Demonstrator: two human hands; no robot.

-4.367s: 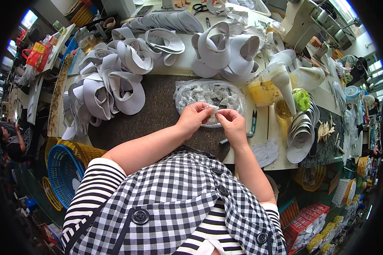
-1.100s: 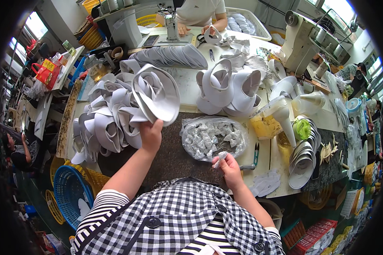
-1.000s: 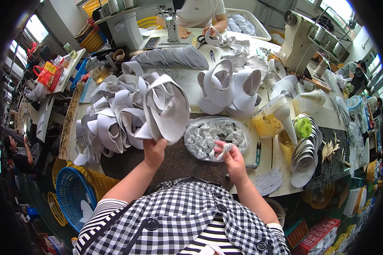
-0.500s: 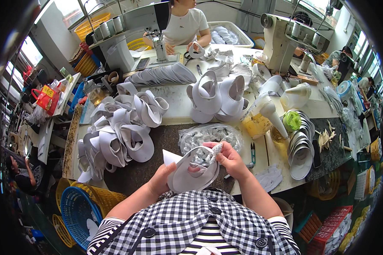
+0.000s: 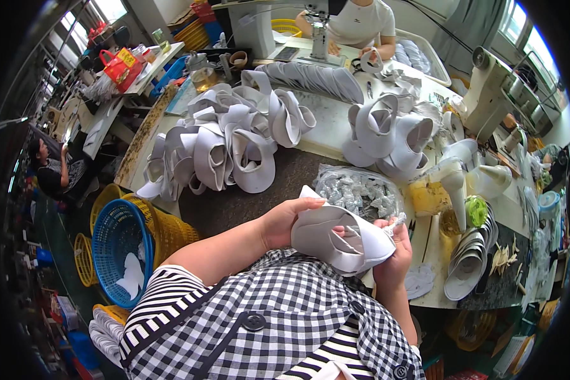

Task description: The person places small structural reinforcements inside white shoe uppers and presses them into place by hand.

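Note:
A white shoe upper [image 5: 377, 240] is held in front of my chest, its opening facing me. My left hand [image 5: 285, 221] grips its left end, thumb on top. At the other end, my right hand [image 5: 394, 256] pinches the upper together with a small crumpled silvery piece [image 5: 397, 221] at its edge. Just beyond lies a clear plastic bag [image 5: 354, 190] full of similar silvery pieces. A large heap of white shoe uppers [image 5: 254, 166] sits on the left of the table, and two nested stacks of uppers [image 5: 375, 130] stand behind the bag.
A row of white pieces [image 5: 316, 81] lies at the back, before a sewing machine [image 5: 320, 38] and a seated person [image 5: 364, 28]. Glue containers [image 5: 427, 196] and nested white uppers [image 5: 465, 266] stand on the right. A blue basket [image 5: 107, 253] is at the lower left.
My view has swung to the left, so the table appears farther right. The upper has been turned and tilted in my hands, its outer side now showing more; both hands still hold it.

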